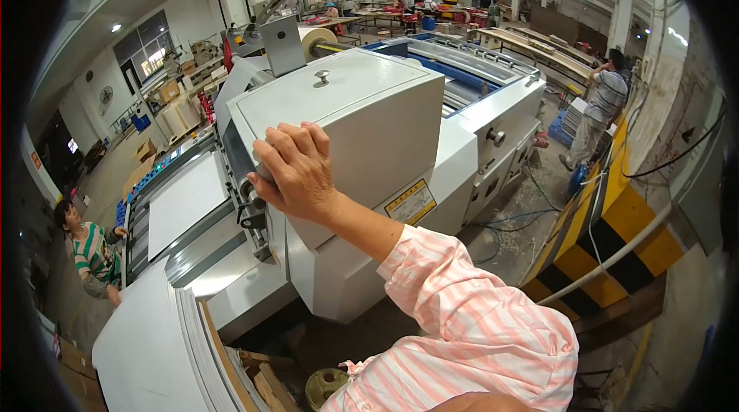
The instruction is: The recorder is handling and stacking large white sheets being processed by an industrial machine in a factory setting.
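Note:
My right hand (292, 173) rests at the front corner of a large grey-white machine's box-shaped hood (377, 143). Its fingers curl over the hood's edge and the thumb lies lower, beside a metal roller end (248, 187). The fingertips are partly hidden. A pink-and-white striped sleeve covers my upper arm. On top of the hood sits a small metal knob (322, 76). Left of the hand, a white sheet (187, 200) lies on the machine's feed table (138, 239). My left hand does not show.
A stack of large white sheets (142, 343) stands at the lower left. A co-worker in a striped green shirt (98, 254) is at the feed table's far side. Another person (604, 104) stands at the right, behind a yellow-and-black striped block (608, 235). Hoses (516, 223) lie on the floor.

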Demonstrator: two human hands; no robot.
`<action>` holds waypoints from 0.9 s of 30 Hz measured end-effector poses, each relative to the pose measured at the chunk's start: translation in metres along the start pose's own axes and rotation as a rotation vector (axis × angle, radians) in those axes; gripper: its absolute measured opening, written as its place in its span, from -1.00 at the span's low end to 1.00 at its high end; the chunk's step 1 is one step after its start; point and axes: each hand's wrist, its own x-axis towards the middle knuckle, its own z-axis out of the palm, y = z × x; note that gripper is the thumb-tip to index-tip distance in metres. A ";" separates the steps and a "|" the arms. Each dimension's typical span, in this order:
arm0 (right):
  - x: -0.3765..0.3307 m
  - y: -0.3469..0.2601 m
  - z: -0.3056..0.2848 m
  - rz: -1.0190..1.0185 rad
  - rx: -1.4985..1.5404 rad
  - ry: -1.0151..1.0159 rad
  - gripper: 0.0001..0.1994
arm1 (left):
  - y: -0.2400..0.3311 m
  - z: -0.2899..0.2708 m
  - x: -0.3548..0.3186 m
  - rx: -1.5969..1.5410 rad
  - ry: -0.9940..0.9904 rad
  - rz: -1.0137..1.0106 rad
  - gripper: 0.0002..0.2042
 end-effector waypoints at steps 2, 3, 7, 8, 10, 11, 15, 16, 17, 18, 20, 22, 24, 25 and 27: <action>0.001 -0.003 0.000 0.017 0.011 0.001 -0.64 | 0.005 -0.004 -0.005 0.004 0.002 -0.003 -0.73; 0.001 -0.002 0.000 0.020 0.020 -0.002 -0.64 | 0.008 -0.004 -0.009 0.005 -0.001 -0.005 -0.73; 0.001 0.003 -0.002 0.028 0.041 -0.011 -0.62 | 0.019 -0.004 -0.024 0.006 -0.014 -0.014 -0.72; 0.000 0.004 -0.002 0.029 0.041 -0.009 -0.62 | 0.022 -0.004 -0.028 0.006 -0.017 -0.016 -0.72; 0.000 0.003 -0.003 0.025 0.053 0.001 -0.60 | 0.027 -0.004 -0.034 0.002 -0.021 -0.020 -0.72; 0.000 0.004 -0.003 0.025 0.055 0.004 -0.60 | 0.030 -0.003 -0.037 0.001 -0.023 -0.022 -0.72; -0.001 0.004 -0.004 0.005 0.060 -0.003 -0.58 | 0.039 -0.009 -0.049 0.001 -0.017 -0.031 -0.72; -0.001 0.005 -0.005 -0.005 0.060 -0.006 -0.57 | 0.042 -0.011 -0.053 0.001 -0.013 -0.035 -0.72; -0.001 0.005 -0.004 -0.006 0.068 -0.004 -0.57 | 0.044 -0.013 -0.056 0.002 -0.009 -0.038 -0.72; -0.002 0.006 -0.004 -0.004 0.069 0.006 -0.57 | 0.046 -0.015 -0.060 0.003 -0.004 -0.042 -0.72; -0.002 0.007 -0.002 -0.003 0.079 0.016 -0.57 | 0.050 -0.020 -0.067 0.005 0.005 -0.050 -0.72; -0.003 0.007 0.000 0.000 0.073 0.027 -0.57 | 0.055 -0.024 -0.074 0.009 0.014 -0.057 -0.72; -0.003 0.007 0.001 -0.002 0.079 0.031 -0.57 | 0.060 -0.028 -0.079 0.013 0.018 -0.063 -0.72; -0.003 0.007 0.001 -0.004 0.076 0.034 -0.57 | 0.062 -0.030 -0.082 0.014 0.018 -0.066 -0.72; -0.002 0.007 0.000 -0.001 0.080 0.031 -0.57 | 0.068 -0.032 -0.084 0.015 0.016 -0.067 -0.71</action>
